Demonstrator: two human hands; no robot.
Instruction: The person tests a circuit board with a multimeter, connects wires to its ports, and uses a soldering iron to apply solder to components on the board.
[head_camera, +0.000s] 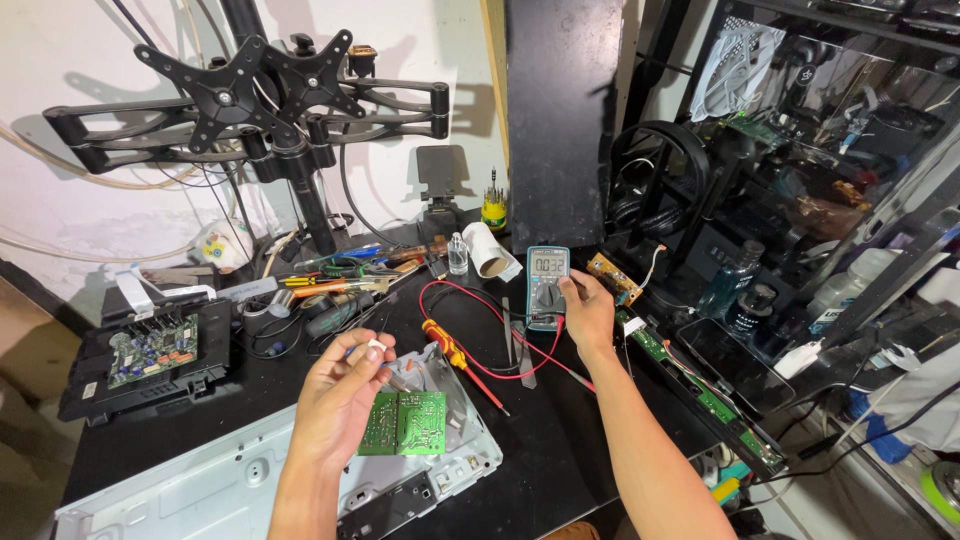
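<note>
Holding small pale part, unclear: left hand (340, 395) | right hand (588, 310) on multimeter (547, 288)

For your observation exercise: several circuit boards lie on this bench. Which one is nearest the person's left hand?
The small square green board directly beside the left hand, resting on the grey metal chassis. The other boards lie farther off at the bench's left and right edges.

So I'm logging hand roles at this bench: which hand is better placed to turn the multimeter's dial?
Probably the right hand: it already rests against the multimeter, beside the dial. The left hand is farther off, pinching a small white part above the green circuit board.
</note>
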